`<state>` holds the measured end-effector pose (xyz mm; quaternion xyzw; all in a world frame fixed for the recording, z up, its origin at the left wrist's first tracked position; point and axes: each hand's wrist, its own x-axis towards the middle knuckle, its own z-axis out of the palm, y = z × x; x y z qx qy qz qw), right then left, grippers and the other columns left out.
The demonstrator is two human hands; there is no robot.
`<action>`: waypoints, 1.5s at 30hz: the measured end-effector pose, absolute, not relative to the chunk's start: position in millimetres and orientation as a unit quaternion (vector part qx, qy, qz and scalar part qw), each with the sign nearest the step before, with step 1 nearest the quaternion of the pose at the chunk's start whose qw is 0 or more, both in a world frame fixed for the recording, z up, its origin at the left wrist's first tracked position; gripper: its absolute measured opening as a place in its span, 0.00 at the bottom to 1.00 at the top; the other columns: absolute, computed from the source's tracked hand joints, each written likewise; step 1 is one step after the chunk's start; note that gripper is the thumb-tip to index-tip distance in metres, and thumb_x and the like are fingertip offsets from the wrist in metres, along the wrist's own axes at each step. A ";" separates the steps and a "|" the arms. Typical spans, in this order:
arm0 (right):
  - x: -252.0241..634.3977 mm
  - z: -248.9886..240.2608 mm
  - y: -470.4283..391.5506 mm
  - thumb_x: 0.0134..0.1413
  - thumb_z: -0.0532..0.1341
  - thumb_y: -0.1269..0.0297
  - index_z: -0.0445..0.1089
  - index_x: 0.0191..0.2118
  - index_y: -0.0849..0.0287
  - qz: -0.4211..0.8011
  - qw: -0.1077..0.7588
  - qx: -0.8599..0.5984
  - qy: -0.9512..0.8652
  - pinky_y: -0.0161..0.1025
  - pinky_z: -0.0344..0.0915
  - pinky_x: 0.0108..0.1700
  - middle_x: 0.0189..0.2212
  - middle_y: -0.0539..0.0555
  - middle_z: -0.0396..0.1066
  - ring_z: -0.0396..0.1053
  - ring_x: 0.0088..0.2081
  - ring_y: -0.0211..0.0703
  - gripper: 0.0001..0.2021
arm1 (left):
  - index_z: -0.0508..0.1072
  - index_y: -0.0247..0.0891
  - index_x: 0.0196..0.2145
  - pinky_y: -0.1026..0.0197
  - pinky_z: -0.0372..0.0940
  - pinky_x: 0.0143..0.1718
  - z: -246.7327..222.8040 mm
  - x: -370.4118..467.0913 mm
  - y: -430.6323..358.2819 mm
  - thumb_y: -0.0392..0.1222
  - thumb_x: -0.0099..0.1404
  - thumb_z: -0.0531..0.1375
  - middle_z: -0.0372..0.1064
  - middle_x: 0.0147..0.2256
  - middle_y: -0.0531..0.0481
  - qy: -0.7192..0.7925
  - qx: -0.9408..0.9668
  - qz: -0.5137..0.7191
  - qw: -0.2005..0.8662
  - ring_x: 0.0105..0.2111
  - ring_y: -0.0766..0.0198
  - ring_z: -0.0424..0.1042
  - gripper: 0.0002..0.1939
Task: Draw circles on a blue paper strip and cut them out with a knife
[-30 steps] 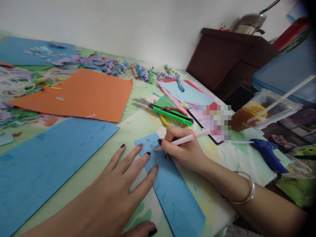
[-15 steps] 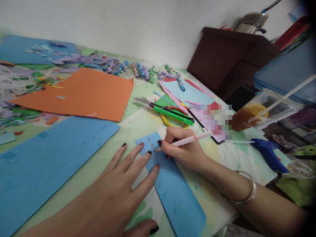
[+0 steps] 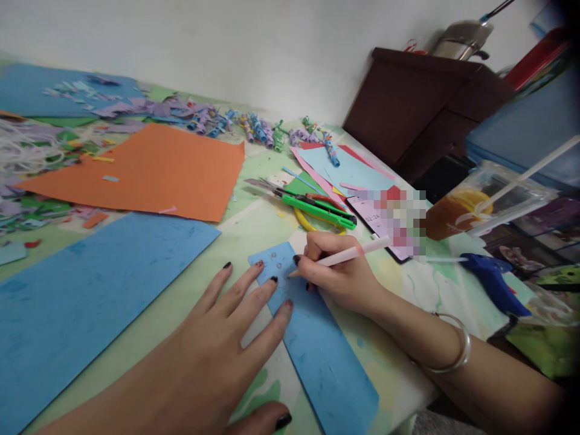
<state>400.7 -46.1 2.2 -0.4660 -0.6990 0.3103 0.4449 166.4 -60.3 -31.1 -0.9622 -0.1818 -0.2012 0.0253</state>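
A narrow strip of blue paper [image 3: 328, 356] lies slantwise on the table, with small round pencil marks near its far end. My left hand [image 3: 212, 338] is spread flat, its fingertips resting on the strip's left edge. In my right hand [image 3: 339, 272] a white pencil [image 3: 347, 255] is gripped between thumb and fingers, its tip at the paper by the marks. Beyond that hand lie a green utility knife [image 3: 317, 208], scissors [image 3: 263, 186] with a yellow handle, and a phone [image 3: 378, 220], its screen partly blurred out.
Orange paper [image 3: 181, 172] and a large blue sheet [image 3: 104, 302] cover the left side. Paper scraps and curled paper rolls [image 3: 258, 128] line the wall. At right are a blue glue gun [image 3: 493, 284] and a plastic cup [image 3: 471, 205] with a brown drink and straw.
The pencil tip and my right hand have shifted very slightly to the right and up on the strip. My left hand stays in place.
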 end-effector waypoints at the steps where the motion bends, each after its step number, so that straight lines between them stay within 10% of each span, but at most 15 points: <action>1: 400.7 2.2 -45.9 0.50 0.59 0.77 0.51 0.20 0.55 0.309 0.446 -0.468 -0.698 0.33 0.51 0.22 0.16 0.43 0.56 0.54 0.20 0.31 0.17 | 0.62 0.37 0.65 0.35 0.42 0.68 -31.4 166.4 -60.3 0.55 0.60 0.61 0.60 0.64 0.34 -0.181 -0.962 -0.201 0.027 0.70 0.38 0.43 0.38; 45: 399.8 4.1 -45.4 0.52 0.60 0.72 0.53 0.19 0.56 0.316 0.424 -0.468 -0.708 0.33 0.52 0.23 0.16 0.44 0.58 0.55 0.20 0.32 0.16 | 0.65 0.39 0.63 0.32 0.49 0.66 -26.8 167.9 -61.7 0.53 0.59 0.61 0.63 0.63 0.35 -0.195 -0.962 -0.192 0.008 0.69 0.37 0.48 0.36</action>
